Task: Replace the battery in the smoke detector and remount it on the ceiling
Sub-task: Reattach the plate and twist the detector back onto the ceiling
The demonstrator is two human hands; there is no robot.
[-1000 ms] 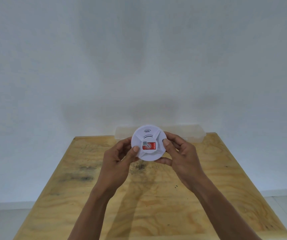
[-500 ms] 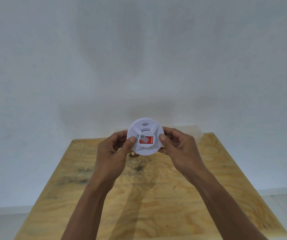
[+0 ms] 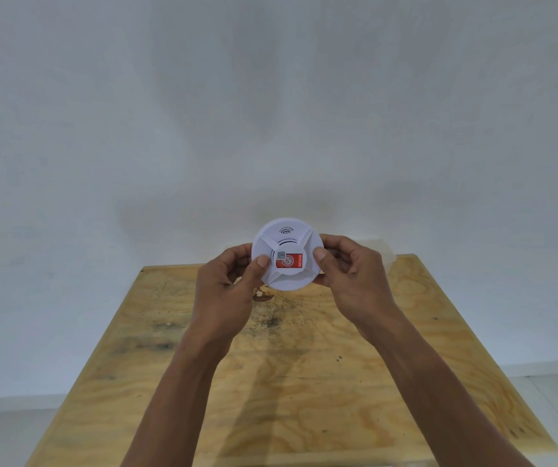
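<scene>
Detector (image 3: 287, 254) held above far edge of table (image 3: 304, 382), face toward camera, red label (image 3: 289, 261) at centre. Left hand (image 3: 227, 291) and right hand (image 3: 355, 274) pinch opposite rims, thumbs on front; both equally near. Back, battery bay hidden. Ceiling mount out of view. Clear box (image 3: 387, 254) behind right hand, contents unclear.

A plywood table (image 3: 304, 382) fills the lower middle of the frame, its grain pale yellow with dark stains near the centre. At its far edge, upper right, a translucent plastic container (image 3: 385, 252) lies against the wall.
</scene>
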